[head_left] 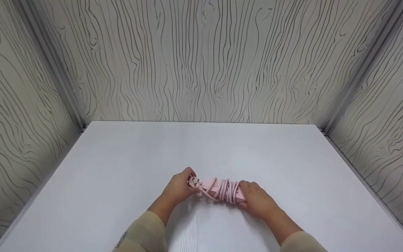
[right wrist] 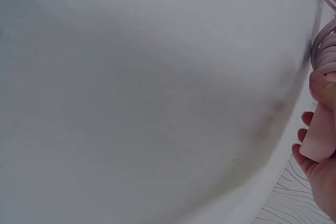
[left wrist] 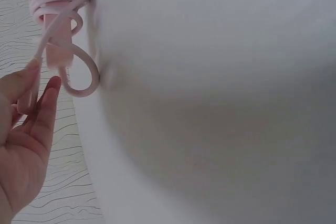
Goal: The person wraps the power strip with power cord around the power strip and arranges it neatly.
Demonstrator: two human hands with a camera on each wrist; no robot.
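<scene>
A pink power strip (head_left: pixel 207 183) lies crosswise in front of me, its pink cord (head_left: pixel 226 191) wound several times round the body. Between the thumb and fingers of my left hand (head_left: pixel 179 186) is the plug (head_left: pixel 195 182), its prongs facing up in the head view. My right hand (head_left: pixel 257 201) grips the strip's right end. In the left wrist view a loop of cord (left wrist: pixel 89 72) hangs out beside the strip's end, near the left fingertips (left wrist: pixel 52 83). The right wrist view shows the fingers wrapped round the bare pink end (right wrist: pixel 317 137), the thumb close to the coils.
A white table (head_left: pixel 145 147) lies under both hands. Wood-grain patterned panels (head_left: pixel 201 63) stand behind it and along both sides, with grey metal posts (head_left: pixel 52 66) at the corners.
</scene>
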